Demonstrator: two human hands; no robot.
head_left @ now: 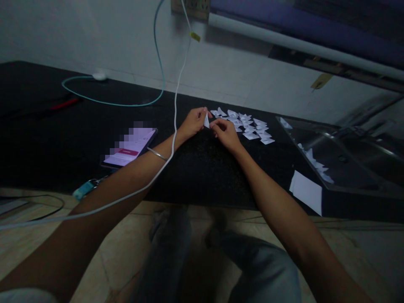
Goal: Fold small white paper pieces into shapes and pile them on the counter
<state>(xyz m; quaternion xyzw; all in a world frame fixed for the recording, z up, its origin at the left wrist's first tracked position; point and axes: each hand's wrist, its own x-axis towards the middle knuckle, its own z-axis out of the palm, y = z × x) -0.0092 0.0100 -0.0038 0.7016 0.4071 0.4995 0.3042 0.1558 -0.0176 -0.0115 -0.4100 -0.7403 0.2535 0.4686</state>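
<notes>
The small white folded paper piece is above the black surface, between our two hands. Our left hand has its grip closed on it, thumb against the paper. Our right hand has its fingers bent together at the piece's lower corner; whether that grip pinches the paper, we cannot tell. Just beyond our right hand we see a cluster of white folded paper pieces spread on the surface. Farther right, more pointed white papers line the near edge of the stainless-steel sink, and flat white rectangular paper sheets lie near it. On our left we have a lit rectangular phone, partly pixelated, and a teal tag beside our forearm. A thin white cable passes across our left arm in view.
</notes>
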